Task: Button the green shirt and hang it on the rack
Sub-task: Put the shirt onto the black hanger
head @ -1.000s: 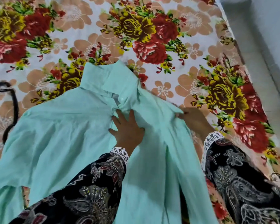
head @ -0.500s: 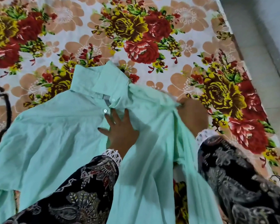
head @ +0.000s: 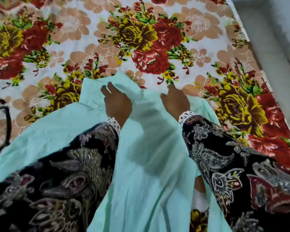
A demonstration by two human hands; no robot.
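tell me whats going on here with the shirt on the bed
A person in dark patterned sleeves is working on a light green shirt spread over a floral bedsheet. The left hand rests on the collar area; the right hand lies on the cloth beside it, near the top edge. Whether any buttons are done up cannot be seen. A black hanger lies at the sheet's left edge, untouched.
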